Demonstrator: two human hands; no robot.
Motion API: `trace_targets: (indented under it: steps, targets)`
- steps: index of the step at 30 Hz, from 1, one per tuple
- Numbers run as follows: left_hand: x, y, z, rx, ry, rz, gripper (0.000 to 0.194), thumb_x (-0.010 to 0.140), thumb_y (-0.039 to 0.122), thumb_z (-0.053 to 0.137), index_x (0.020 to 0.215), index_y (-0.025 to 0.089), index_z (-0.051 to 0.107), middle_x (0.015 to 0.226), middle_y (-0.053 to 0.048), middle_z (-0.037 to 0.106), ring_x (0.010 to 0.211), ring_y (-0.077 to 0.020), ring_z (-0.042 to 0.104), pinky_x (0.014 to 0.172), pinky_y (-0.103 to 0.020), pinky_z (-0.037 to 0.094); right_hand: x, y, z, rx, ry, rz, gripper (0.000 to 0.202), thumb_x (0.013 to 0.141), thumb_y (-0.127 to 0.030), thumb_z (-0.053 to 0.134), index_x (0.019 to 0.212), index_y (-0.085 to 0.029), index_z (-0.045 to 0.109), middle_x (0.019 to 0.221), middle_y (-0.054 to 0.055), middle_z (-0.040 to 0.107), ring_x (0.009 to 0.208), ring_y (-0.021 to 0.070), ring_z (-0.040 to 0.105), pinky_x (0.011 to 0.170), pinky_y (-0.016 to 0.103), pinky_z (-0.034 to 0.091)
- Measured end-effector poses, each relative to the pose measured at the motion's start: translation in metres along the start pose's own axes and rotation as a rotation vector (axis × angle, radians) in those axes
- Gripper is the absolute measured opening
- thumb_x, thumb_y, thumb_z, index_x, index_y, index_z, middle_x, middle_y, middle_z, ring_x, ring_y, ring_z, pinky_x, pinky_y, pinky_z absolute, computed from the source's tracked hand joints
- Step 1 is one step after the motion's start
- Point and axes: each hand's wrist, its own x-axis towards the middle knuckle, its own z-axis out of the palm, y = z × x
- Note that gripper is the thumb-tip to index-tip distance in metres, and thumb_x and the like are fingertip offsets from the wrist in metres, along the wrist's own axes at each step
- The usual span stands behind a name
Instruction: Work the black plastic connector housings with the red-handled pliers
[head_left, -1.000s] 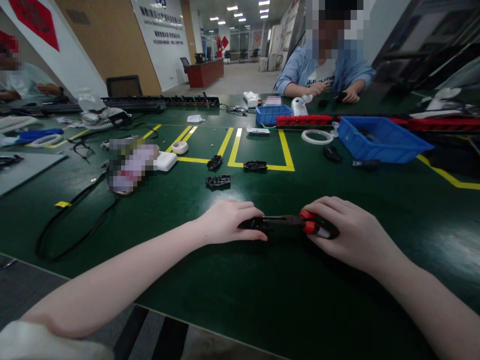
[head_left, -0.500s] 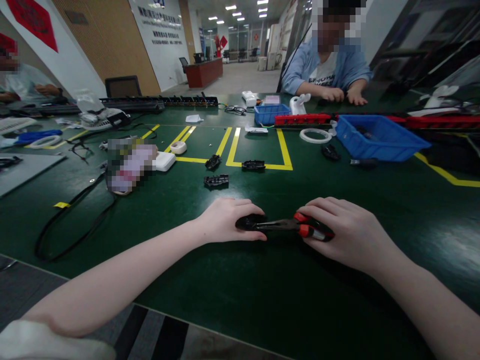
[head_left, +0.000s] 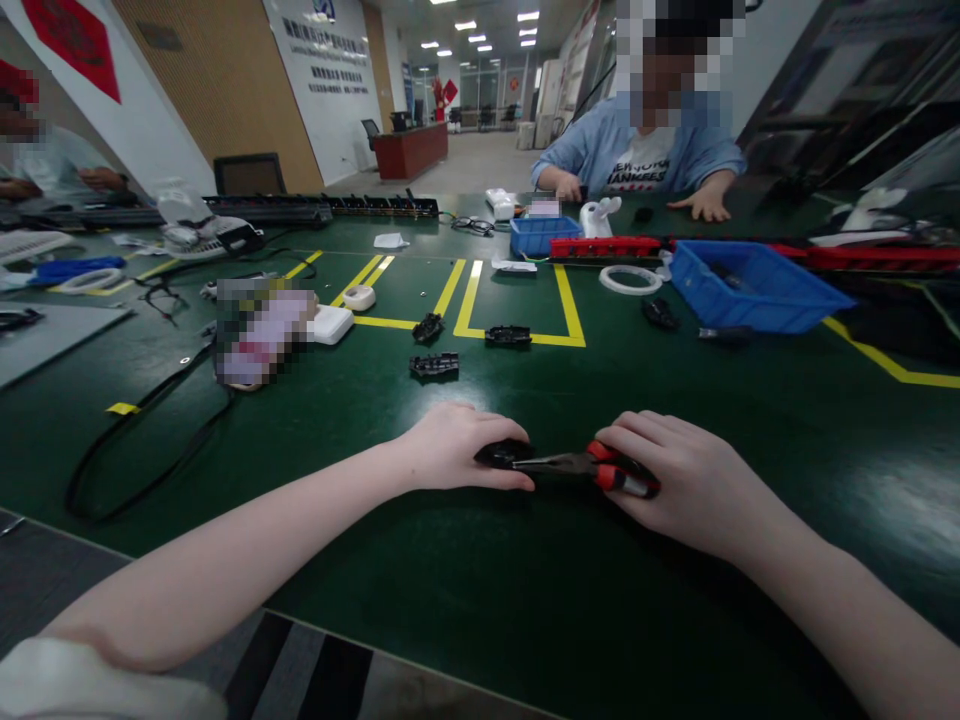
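My left hand (head_left: 461, 450) grips a small black plastic part (head_left: 496, 454) between thumb and fingers, low over the green table. My right hand (head_left: 667, 470) is closed around the red and black handles of long-nose pliers (head_left: 559, 462). The pliers' jaws point left, and their tips meet the black part; whether they pinch it cannot be seen. Beyond my left hand lie similar black plastic parts: one nearest (head_left: 433, 365), one on the yellow tape (head_left: 508, 335) and one to its left (head_left: 428, 327).
At the right stands a blue bin (head_left: 761, 285), with another black part (head_left: 661, 313) before it. A white ring (head_left: 630, 280) lies beside them. Left are a phone (head_left: 266, 335), a white box (head_left: 330, 325), a tape roll (head_left: 358, 297) and a black strap (head_left: 142, 420). A person (head_left: 641, 150) sits opposite.
My hands stay nearly in place, the pliers still against the black part. The view has tilted slightly. The person opposite has moved their hands apart.
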Motion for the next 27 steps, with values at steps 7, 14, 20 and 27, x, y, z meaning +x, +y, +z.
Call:
trace_targets:
  steps: [7, 14, 20, 27]
  targets:
    - [0.0007, -0.0028, -0.0029, -0.050, -0.050, -0.017, 0.042, 0.090, 0.055, 0.060, 0.112, 0.020, 0.065, 0.086, -0.001, 0.071, 0.072, -0.0164, 0.065, 0.062, -0.025, 0.038, -0.0014, 0.0001, 0.0055, -0.007, -0.005, 0.001, 0.021, 0.076, -0.020, 0.055, 0.095, -0.017, 0.062, 0.088, 0.009, 0.065, 0.073, 0.0214, 0.060, 0.062, 0.034, 0.049]
    - [0.0010, -0.0030, -0.0003, -0.074, -0.013, -0.012, 0.042, 0.086, 0.053, 0.065, 0.112, 0.020, 0.062, 0.091, -0.001, 0.070, 0.075, -0.0165, 0.065, 0.061, -0.024, 0.038, -0.0002, 0.0004, 0.0041, 0.020, -0.017, 0.015, 0.020, 0.075, -0.021, 0.056, 0.094, -0.017, 0.062, 0.086, 0.008, 0.065, 0.072, 0.0215, 0.061, 0.061, 0.034, 0.049]
    - [0.0005, 0.0006, -0.0041, -0.142, 0.016, -0.022, 0.039, 0.088, 0.046, 0.066, 0.115, 0.020, 0.060, 0.098, -0.001, 0.071, 0.081, -0.0163, 0.066, 0.065, -0.024, 0.041, -0.0006, 0.0034, 0.0041, -0.011, 0.011, 0.029, 0.022, 0.076, -0.022, 0.056, 0.097, -0.017, 0.063, 0.091, 0.009, 0.066, 0.077, 0.0229, 0.062, 0.064, 0.036, 0.051]
    - [0.0017, -0.0020, -0.0003, -0.115, 0.027, 0.005, 0.040, 0.087, 0.047, 0.067, 0.116, 0.020, 0.060, 0.098, -0.001, 0.070, 0.081, -0.0159, 0.066, 0.064, -0.023, 0.040, -0.0012, 0.0040, 0.0051, 0.032, -0.033, 0.054, 0.021, 0.076, -0.022, 0.057, 0.095, -0.018, 0.063, 0.089, 0.007, 0.067, 0.075, 0.0215, 0.062, 0.064, 0.035, 0.050]
